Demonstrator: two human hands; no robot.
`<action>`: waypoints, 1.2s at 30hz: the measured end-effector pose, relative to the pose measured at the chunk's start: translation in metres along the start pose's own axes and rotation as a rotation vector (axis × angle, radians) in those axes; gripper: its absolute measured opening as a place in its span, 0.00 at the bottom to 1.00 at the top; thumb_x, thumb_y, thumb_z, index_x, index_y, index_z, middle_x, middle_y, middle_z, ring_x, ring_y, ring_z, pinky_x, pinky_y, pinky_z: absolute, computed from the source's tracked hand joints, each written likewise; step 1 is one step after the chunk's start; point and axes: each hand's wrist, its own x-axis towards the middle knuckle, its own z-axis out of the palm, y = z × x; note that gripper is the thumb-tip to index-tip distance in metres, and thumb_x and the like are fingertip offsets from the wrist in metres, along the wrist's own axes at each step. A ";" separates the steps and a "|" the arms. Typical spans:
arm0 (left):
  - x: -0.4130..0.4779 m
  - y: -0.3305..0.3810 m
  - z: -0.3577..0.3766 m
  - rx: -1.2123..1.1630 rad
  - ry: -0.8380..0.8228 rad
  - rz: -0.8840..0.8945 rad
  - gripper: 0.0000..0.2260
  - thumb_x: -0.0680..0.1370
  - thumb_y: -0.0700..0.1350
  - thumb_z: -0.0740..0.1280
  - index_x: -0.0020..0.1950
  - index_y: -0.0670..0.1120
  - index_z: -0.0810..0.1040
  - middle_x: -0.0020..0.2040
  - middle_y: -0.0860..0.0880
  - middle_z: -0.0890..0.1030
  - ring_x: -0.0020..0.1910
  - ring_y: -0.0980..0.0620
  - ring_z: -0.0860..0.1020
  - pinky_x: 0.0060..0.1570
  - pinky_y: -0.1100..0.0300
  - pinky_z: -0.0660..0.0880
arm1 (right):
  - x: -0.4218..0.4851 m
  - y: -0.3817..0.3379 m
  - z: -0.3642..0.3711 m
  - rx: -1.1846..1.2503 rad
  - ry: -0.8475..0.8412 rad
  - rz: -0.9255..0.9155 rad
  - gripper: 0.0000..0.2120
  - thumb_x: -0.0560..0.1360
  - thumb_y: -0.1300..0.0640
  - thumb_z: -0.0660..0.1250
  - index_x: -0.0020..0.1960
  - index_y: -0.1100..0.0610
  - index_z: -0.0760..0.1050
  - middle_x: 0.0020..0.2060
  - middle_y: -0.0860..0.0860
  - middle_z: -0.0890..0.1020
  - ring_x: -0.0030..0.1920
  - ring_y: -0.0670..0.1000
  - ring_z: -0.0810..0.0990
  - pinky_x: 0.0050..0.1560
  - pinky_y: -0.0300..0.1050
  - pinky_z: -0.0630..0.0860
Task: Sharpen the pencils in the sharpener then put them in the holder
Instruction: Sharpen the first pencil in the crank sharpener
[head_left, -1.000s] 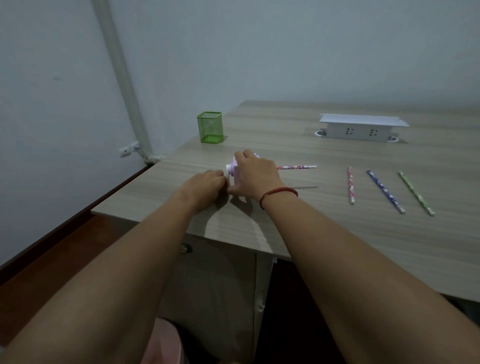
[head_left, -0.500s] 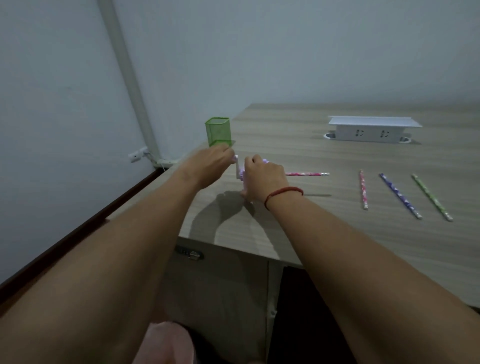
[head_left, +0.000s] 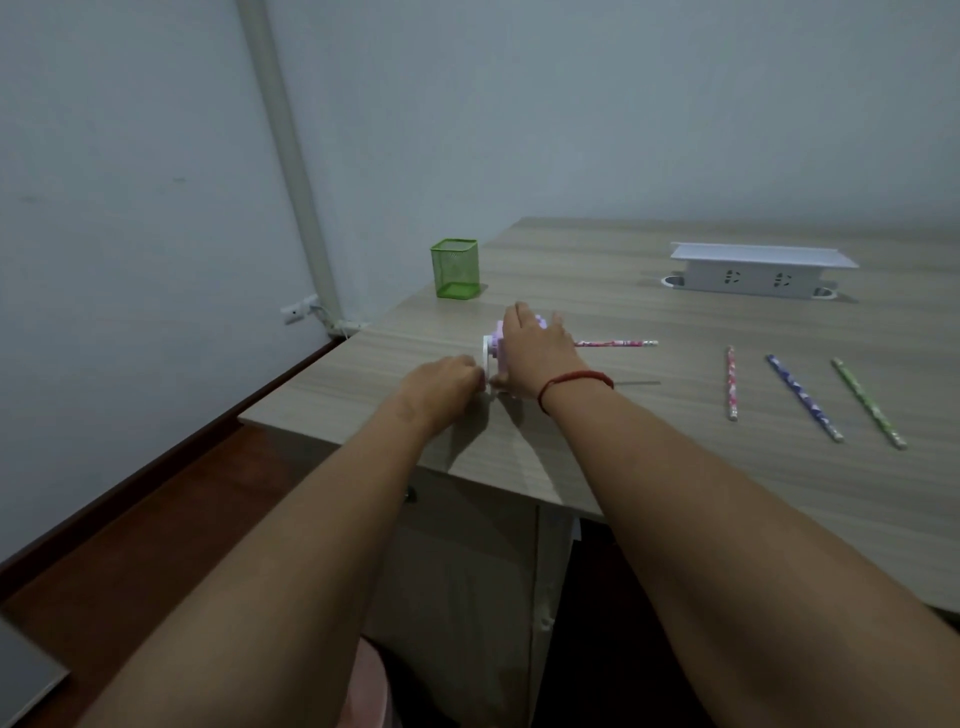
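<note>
You were mid-sharpening: your right hand (head_left: 537, 351) clasped the purple sharpener (head_left: 497, 332), fingers curled over it; your left hand (head_left: 441, 382) pinched its crank (head_left: 487, 358); the pink pencil (head_left: 615, 343) jutted from its right side. Next, I judge, that pencil needed drawing out and carrying to the green mesh holder (head_left: 455, 268), well apart at the far left of the wooden desk (head_left: 675, 322); grey wall and white pipe (head_left: 291, 171) stood behind.

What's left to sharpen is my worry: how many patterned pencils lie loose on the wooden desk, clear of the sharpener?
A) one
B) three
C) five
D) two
B: a pink-and-white patterned pencil, a blue-and-white patterned pencil and a green patterned pencil lie loose at the right, while a fourth, pink pencil sticks out of the purple plastic sharpener that the right hand holds.
</note>
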 end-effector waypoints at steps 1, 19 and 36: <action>0.002 0.000 0.002 -0.009 -0.015 -0.027 0.09 0.79 0.41 0.63 0.57 0.43 0.78 0.57 0.44 0.78 0.54 0.47 0.78 0.55 0.56 0.75 | 0.000 0.001 0.001 0.003 0.016 -0.018 0.37 0.76 0.45 0.65 0.77 0.61 0.56 0.76 0.58 0.58 0.74 0.61 0.63 0.75 0.62 0.55; 0.054 -0.038 -0.024 0.110 0.176 0.148 0.13 0.80 0.34 0.56 0.63 0.38 0.73 0.59 0.38 0.75 0.59 0.41 0.74 0.58 0.48 0.72 | -0.002 0.001 -0.003 0.093 0.116 0.024 0.25 0.77 0.50 0.65 0.70 0.58 0.65 0.67 0.54 0.71 0.65 0.58 0.74 0.58 0.53 0.74; 0.005 -0.012 0.013 -0.008 0.041 0.080 0.08 0.78 0.39 0.64 0.56 0.41 0.77 0.55 0.42 0.80 0.53 0.46 0.78 0.52 0.57 0.73 | 0.004 0.004 0.001 0.125 0.077 0.006 0.30 0.75 0.48 0.68 0.72 0.59 0.62 0.69 0.56 0.69 0.67 0.58 0.72 0.61 0.53 0.74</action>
